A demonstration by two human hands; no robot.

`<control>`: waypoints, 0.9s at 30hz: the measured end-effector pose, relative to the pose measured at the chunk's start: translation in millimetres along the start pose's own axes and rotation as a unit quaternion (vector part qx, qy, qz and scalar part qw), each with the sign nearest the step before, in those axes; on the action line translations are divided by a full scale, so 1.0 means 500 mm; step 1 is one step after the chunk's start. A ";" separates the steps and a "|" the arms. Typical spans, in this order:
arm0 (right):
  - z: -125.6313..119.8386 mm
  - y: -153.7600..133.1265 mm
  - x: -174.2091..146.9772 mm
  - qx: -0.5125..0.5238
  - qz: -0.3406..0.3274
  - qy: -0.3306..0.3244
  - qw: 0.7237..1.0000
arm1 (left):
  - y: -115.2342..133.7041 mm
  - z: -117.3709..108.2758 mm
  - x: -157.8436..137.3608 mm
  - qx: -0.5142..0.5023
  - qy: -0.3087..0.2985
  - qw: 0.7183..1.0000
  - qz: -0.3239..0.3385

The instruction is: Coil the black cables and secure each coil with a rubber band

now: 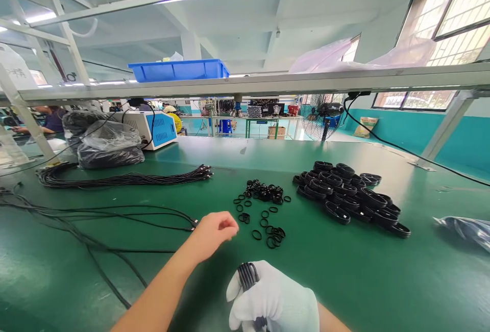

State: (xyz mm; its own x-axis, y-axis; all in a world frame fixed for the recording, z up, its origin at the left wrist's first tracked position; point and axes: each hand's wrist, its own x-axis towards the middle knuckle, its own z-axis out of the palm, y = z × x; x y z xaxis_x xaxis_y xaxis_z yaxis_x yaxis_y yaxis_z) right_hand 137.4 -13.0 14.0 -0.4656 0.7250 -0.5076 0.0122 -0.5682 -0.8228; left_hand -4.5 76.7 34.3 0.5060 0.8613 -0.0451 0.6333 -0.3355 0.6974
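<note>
My right hand [273, 299], in a white glove, is wrapped around a coiled black cable [248, 275] near the front of the green table. My bare left hand [214, 232] is above the table, its fingers curled and thumb drawn in; whether anything small is between the fingertips is hidden. Just to its right lie loose black rings [256, 234], with a denser pile of small black rings [264, 192] behind them. Loose black cables [153, 210] stretch across the left side, their connector ends beside my left wrist.
Finished-looking cable coils [344, 189] are heaped on the right. A bundle of straight cables [126, 180] lies back left, before plastic-bagged goods [111, 143] and a blue-and-white machine [155, 128]. Overhead runs a shelf [260, 83] with a blue bin [179, 70]. A plastic bag [467, 230] lies far right.
</note>
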 end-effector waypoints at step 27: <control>0.000 0.016 0.049 -0.080 -0.253 0.328 0.907 | -0.025 0.109 -0.097 -0.463 -0.021 0.877 -0.128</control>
State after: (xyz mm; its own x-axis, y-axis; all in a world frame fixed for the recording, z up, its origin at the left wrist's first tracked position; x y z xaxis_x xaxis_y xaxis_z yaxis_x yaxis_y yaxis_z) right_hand 126.1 0.1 -5.3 0.1789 0.9824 -0.0546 0.0969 -0.0728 -0.9926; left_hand -5.1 18.2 -11.3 0.4502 0.8419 -0.2973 -0.0073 0.3365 0.9417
